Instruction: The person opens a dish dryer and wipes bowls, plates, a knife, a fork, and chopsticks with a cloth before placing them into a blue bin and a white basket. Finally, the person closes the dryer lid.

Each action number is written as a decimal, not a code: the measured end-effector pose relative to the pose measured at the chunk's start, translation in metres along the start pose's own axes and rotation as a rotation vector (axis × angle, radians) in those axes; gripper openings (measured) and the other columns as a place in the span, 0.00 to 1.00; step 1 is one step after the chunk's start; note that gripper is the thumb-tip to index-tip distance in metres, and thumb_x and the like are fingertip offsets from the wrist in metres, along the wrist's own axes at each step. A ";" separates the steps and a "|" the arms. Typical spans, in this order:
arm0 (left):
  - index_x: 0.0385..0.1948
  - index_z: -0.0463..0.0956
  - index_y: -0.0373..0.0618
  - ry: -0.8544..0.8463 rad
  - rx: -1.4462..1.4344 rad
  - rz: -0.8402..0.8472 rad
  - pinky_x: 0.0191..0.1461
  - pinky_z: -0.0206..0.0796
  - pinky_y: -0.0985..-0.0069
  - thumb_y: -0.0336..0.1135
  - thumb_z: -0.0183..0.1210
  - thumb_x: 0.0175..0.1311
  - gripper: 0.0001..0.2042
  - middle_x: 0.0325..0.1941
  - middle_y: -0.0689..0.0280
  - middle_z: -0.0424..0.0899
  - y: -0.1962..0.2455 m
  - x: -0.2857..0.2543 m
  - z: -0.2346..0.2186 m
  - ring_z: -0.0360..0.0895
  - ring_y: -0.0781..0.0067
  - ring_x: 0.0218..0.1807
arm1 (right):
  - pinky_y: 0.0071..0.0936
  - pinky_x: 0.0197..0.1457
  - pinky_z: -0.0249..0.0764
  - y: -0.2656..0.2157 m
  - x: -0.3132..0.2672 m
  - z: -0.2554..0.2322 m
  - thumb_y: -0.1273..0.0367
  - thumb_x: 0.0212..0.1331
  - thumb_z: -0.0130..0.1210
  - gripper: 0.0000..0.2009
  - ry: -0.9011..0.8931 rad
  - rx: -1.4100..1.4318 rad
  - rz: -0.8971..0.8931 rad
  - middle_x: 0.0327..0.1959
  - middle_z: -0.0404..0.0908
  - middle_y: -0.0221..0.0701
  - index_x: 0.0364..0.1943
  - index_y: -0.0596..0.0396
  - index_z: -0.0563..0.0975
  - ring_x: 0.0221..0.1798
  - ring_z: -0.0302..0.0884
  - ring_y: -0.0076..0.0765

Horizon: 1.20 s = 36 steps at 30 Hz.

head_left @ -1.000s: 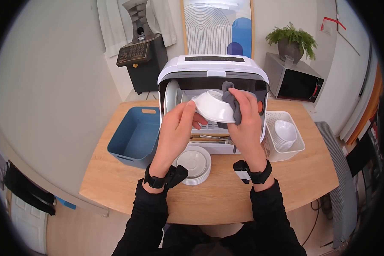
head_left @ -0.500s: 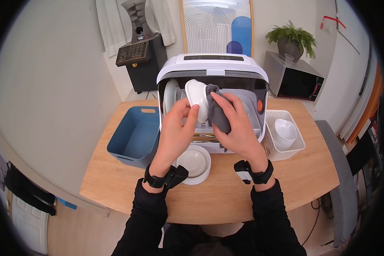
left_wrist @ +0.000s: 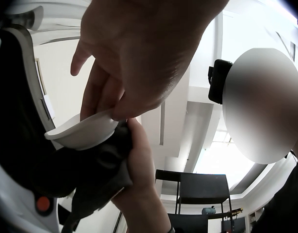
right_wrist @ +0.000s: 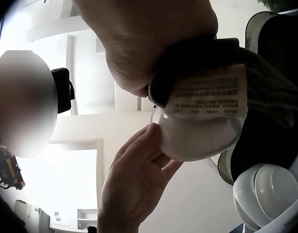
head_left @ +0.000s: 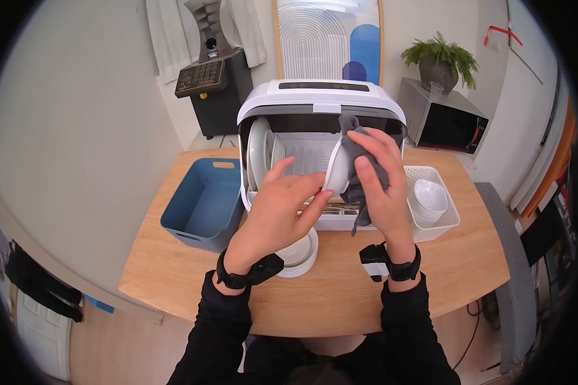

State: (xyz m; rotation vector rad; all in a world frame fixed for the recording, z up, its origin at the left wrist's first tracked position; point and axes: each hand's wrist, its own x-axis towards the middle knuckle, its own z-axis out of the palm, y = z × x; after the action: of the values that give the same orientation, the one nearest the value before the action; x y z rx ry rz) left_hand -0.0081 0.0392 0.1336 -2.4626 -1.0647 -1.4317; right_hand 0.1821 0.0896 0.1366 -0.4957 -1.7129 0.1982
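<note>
A white bowl point(head_left: 338, 172) is held up on its side in front of the open white dish cabinet point(head_left: 327, 96). The left hand point(head_left: 279, 208) pinches its rim between thumb and fingers; in the left wrist view the bowl point(left_wrist: 86, 132) hangs under those fingers. Against the bowl's outer side, the right hand point(head_left: 384, 186) grips a dark grey cloth point(head_left: 366, 168), one end dangling below. A printed label shows on the cloth point(right_wrist: 207, 92) in the right wrist view, covering part of the bowl point(right_wrist: 200, 138).
Stacked white plates point(head_left: 300, 253) stand on the table before the cabinet. Left is a blue basket point(head_left: 202, 202); right, a white basket point(head_left: 453, 215) with nested bowls point(head_left: 429, 200). Plates point(head_left: 259, 154) stand upright inside the cabinet, with utensils low at its front. A microwave point(head_left: 449, 122) is behind right.
The bowl and cloth have moved right since half a second ago, and the bowl has turned. The left hand has shifted right along with them, its index finger now raised.
</note>
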 end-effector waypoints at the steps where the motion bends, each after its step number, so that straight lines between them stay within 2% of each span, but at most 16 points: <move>1: 0.40 0.80 0.41 0.003 -0.009 0.025 0.67 0.58 0.55 0.26 0.61 0.62 0.06 0.29 0.62 0.84 0.000 0.000 0.000 0.78 0.64 0.29 | 0.32 0.66 0.63 0.002 0.001 -0.002 0.65 0.67 0.54 0.15 -0.005 0.089 0.087 0.56 0.75 0.36 0.55 0.52 0.79 0.59 0.71 0.37; 3: 0.41 0.81 0.41 0.034 -0.020 0.059 0.67 0.58 0.55 0.26 0.62 0.62 0.07 0.29 0.63 0.84 0.001 0.001 0.003 0.79 0.65 0.29 | 0.31 0.66 0.62 0.004 0.004 -0.006 0.64 0.68 0.52 0.16 -0.013 0.269 0.263 0.56 0.77 0.33 0.56 0.53 0.78 0.60 0.71 0.34; 4: 0.41 0.81 0.41 0.049 -0.026 0.076 0.67 0.59 0.55 0.26 0.62 0.61 0.07 0.29 0.63 0.84 0.002 0.001 0.004 0.79 0.65 0.29 | 0.29 0.66 0.62 0.003 0.004 -0.006 0.61 0.72 0.47 0.17 -0.015 0.302 0.330 0.56 0.78 0.30 0.57 0.53 0.77 0.61 0.70 0.29; 6: 0.41 0.81 0.41 0.069 -0.034 0.081 0.67 0.59 0.55 0.26 0.62 0.61 0.08 0.29 0.64 0.84 0.001 0.001 0.007 0.79 0.66 0.29 | 0.27 0.66 0.62 0.008 0.005 -0.008 0.60 0.73 0.45 0.18 -0.027 0.388 0.418 0.56 0.78 0.30 0.58 0.54 0.77 0.62 0.69 0.28; 8: 0.40 0.80 0.41 0.103 -0.028 0.099 0.67 0.59 0.55 0.26 0.63 0.60 0.08 0.28 0.64 0.84 0.000 0.001 0.010 0.79 0.65 0.29 | 0.25 0.66 0.62 0.009 0.008 -0.008 0.59 0.75 0.41 0.21 -0.063 0.627 0.524 0.58 0.77 0.32 0.61 0.58 0.73 0.62 0.70 0.26; 11: 0.38 0.79 0.42 0.149 0.003 0.123 0.66 0.59 0.55 0.27 0.64 0.59 0.07 0.27 0.65 0.82 -0.005 0.003 0.013 0.80 0.64 0.29 | 0.24 0.66 0.63 0.018 0.006 -0.003 0.58 0.75 0.41 0.22 -0.049 0.770 0.603 0.58 0.76 0.33 0.61 0.62 0.71 0.61 0.71 0.26; 13: 0.39 0.79 0.42 0.143 0.028 0.107 0.67 0.57 0.53 0.27 0.64 0.59 0.08 0.27 0.65 0.83 -0.009 0.004 0.012 0.80 0.65 0.30 | 0.24 0.65 0.64 0.024 0.003 0.000 0.58 0.75 0.41 0.23 -0.036 0.774 0.669 0.58 0.76 0.33 0.61 0.62 0.71 0.61 0.71 0.26; 17: 0.41 0.79 0.44 0.206 0.208 0.179 0.67 0.55 0.47 0.28 0.65 0.58 0.10 0.30 0.68 0.83 -0.011 0.008 0.016 0.81 0.68 0.37 | 0.24 0.64 0.65 0.038 -0.007 0.013 0.58 0.74 0.41 0.22 -0.054 0.740 0.749 0.57 0.77 0.32 0.60 0.62 0.72 0.60 0.72 0.25; 20: 0.43 0.79 0.46 0.223 0.380 0.224 0.67 0.53 0.44 0.28 0.65 0.57 0.12 0.32 0.70 0.83 -0.010 0.010 0.017 0.80 0.71 0.42 | 0.22 0.57 0.72 0.025 -0.005 0.017 0.59 0.74 0.42 0.21 -0.082 0.816 0.883 0.54 0.79 0.32 0.59 0.60 0.72 0.53 0.78 0.25; 23: 0.44 0.79 0.50 0.198 0.490 0.219 0.68 0.51 0.43 0.27 0.65 0.55 0.14 0.34 0.72 0.83 -0.011 0.011 0.015 0.79 0.73 0.45 | 0.20 0.59 0.72 0.019 -0.014 0.010 0.65 0.74 0.40 0.18 -0.191 1.272 0.827 0.55 0.78 0.31 0.60 0.59 0.70 0.55 0.77 0.24; 25: 0.46 0.79 0.53 0.192 0.539 0.195 0.69 0.48 0.42 0.25 0.65 0.55 0.16 0.35 0.75 0.83 -0.013 0.011 0.014 0.79 0.73 0.45 | 0.18 0.59 0.72 0.007 -0.016 0.005 0.68 0.74 0.39 0.17 -0.240 1.368 0.776 0.55 0.77 0.30 0.62 0.59 0.68 0.56 0.76 0.24; 27: 0.46 0.79 0.55 0.174 0.570 0.175 0.69 0.47 0.41 0.25 0.65 0.55 0.17 0.35 0.75 0.84 -0.013 0.011 0.013 0.79 0.73 0.47 | 0.17 0.57 0.74 -0.009 -0.013 -0.001 0.68 0.74 0.40 0.17 -0.241 1.148 0.782 0.54 0.77 0.30 0.63 0.59 0.67 0.55 0.77 0.23; 29: 0.45 0.79 0.56 0.164 0.601 0.156 0.70 0.46 0.40 0.26 0.65 0.55 0.16 0.36 0.76 0.84 -0.013 0.011 0.012 0.78 0.73 0.48 | 0.19 0.56 0.74 -0.011 -0.012 0.002 0.68 0.73 0.42 0.17 -0.206 1.136 0.796 0.54 0.77 0.30 0.60 0.59 0.69 0.54 0.78 0.24; 31: 0.43 0.79 0.56 0.164 0.631 0.141 0.70 0.46 0.39 0.26 0.65 0.54 0.15 0.37 0.77 0.85 -0.012 0.011 0.008 0.78 0.72 0.50 | 0.21 0.54 0.75 -0.003 -0.008 0.004 0.66 0.72 0.46 0.16 -0.102 1.034 0.872 0.50 0.79 0.31 0.57 0.59 0.73 0.50 0.79 0.25; 33: 0.41 0.79 0.57 0.177 0.665 0.144 0.70 0.45 0.38 0.26 0.65 0.53 0.14 0.37 0.78 0.85 -0.011 0.009 0.004 0.78 0.71 0.51 | 0.23 0.50 0.77 0.025 0.004 0.010 0.63 0.69 0.49 0.16 0.070 0.836 1.001 0.42 0.83 0.32 0.51 0.60 0.77 0.45 0.81 0.26; 36: 0.38 0.80 0.58 0.159 0.720 0.152 0.70 0.45 0.37 0.27 0.65 0.52 0.13 0.37 0.80 0.85 -0.012 0.008 0.002 0.77 0.70 0.53 | 0.27 0.50 0.75 0.036 0.005 0.009 0.67 0.63 0.57 0.13 0.295 0.470 0.511 0.41 0.82 0.31 0.49 0.54 0.80 0.45 0.80 0.31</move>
State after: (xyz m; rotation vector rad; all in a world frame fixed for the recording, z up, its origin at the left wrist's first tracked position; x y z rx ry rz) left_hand -0.0119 0.0529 0.1359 -1.8373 -1.0829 -0.9481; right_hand 0.1803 0.1255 0.1252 -0.5669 -1.1739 0.8327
